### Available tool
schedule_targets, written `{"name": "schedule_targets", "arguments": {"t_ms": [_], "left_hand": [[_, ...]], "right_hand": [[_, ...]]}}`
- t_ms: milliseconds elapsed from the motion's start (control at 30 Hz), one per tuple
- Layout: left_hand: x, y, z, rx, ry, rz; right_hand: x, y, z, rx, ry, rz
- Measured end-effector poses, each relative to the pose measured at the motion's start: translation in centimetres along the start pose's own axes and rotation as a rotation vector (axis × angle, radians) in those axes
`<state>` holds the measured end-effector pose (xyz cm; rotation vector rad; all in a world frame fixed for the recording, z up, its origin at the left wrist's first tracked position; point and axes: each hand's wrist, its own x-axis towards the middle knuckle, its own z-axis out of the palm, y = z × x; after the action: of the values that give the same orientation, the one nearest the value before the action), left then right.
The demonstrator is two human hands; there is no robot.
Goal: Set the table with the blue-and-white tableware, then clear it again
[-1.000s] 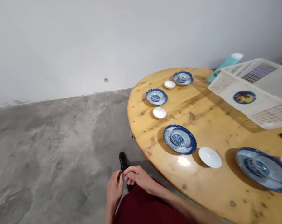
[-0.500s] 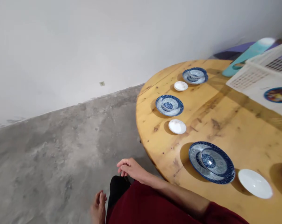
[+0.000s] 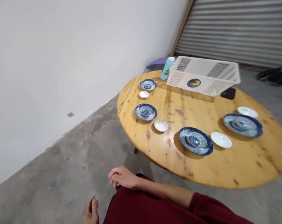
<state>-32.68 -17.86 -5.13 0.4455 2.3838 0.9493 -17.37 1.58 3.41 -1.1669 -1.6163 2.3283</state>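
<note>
My right hand (image 3: 123,176) hangs in front of my body near the table's edge, its fingers loosely curled and a little apart, holding nothing. Lower left, my left hand (image 3: 91,211) is cut off by the frame, with a gap between thumb and fingers and nothing visible in it. Neither touches the tableware. Closest to them on the round wooden table (image 3: 155,146) are a blue-patterned plate (image 3: 207,151) bearing a clear bowl (image 3: 197,138), a white dish (image 3: 161,126), and another blue-patterned plate (image 3: 138,115) with a clear bowl on it.
More settings include a far-left plate (image 3: 152,88), a right-hand plate (image 3: 257,132) and white dishes (image 3: 221,140). A white plastic basket (image 3: 203,85), a turquoise bottle (image 3: 167,68) and a black phone-like object (image 3: 229,93) sit toward the back. Wall (image 3: 61,62) left; corrugated shutter (image 3: 236,28) behind.
My view has swung right and up, bringing the whole basket, the shutter and the table's right side into sight. Both hands keep nearly the same pose, and the tableware has not been moved.
</note>
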Motion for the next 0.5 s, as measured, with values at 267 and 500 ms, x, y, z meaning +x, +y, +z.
{"name": "schedule_targets", "arguments": {"t_ms": [267,500], "left_hand": [[10.4,4.2,-1.0,0.139,-0.217,0.233],[16.3,12.8,4.5,0.172,-0.450,0.430]], "right_hand": [[3.2,-2.9,2.5,0.018,0.123,-0.027],[9.0,-5.2,-1.1,0.098,0.310,-0.050]]}}
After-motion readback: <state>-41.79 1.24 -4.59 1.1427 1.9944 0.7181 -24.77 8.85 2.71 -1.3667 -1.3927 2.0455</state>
